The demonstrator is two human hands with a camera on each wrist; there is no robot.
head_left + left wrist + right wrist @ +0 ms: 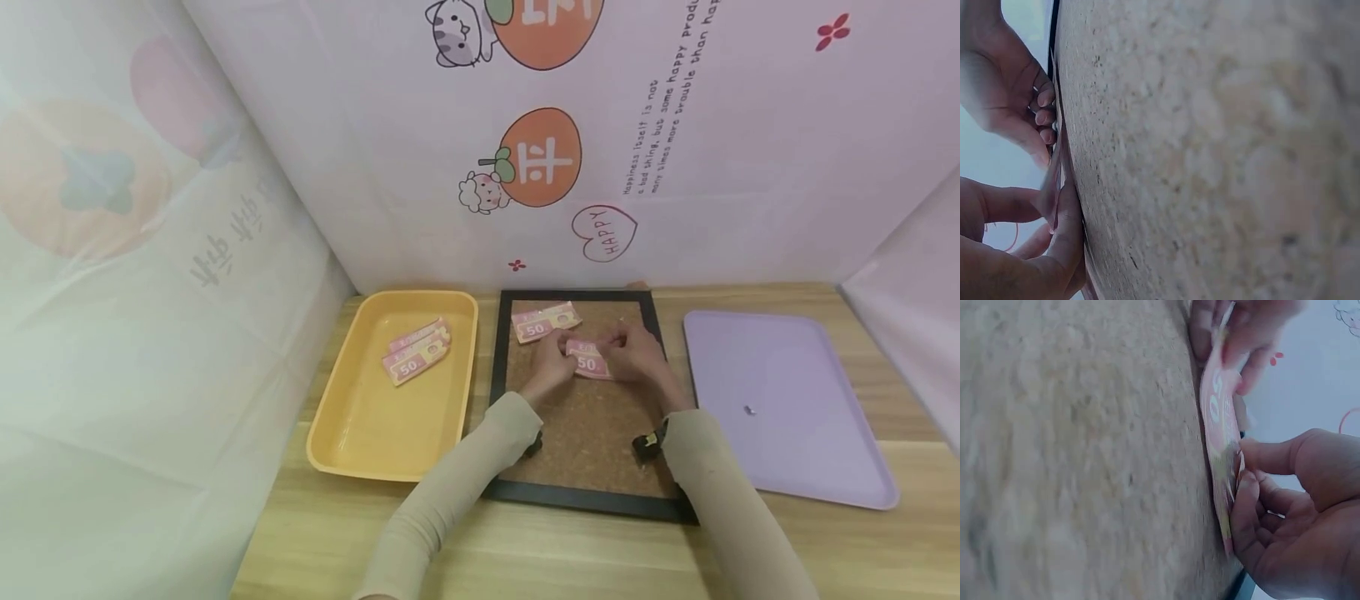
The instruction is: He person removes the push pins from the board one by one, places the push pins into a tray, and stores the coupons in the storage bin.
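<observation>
Pink and yellow, marked with a white "50", the bowed coupon [589, 360] was pinched near its ends by the left grip [551, 360] and right grip [636, 355], over the cork [585, 429].

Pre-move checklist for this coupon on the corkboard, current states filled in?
1. Left hand grips held coupon: ok, pinching its left end.
2. Held coupon flat on corkboard: not ok, left end raised.
3. Fastener between fingers of right hand: cannot tell, too small.
4. Spare coupons in yellow tray: ok, overlapping.
5. Small item in purple tray identified: cannot tell, too small.
</observation>
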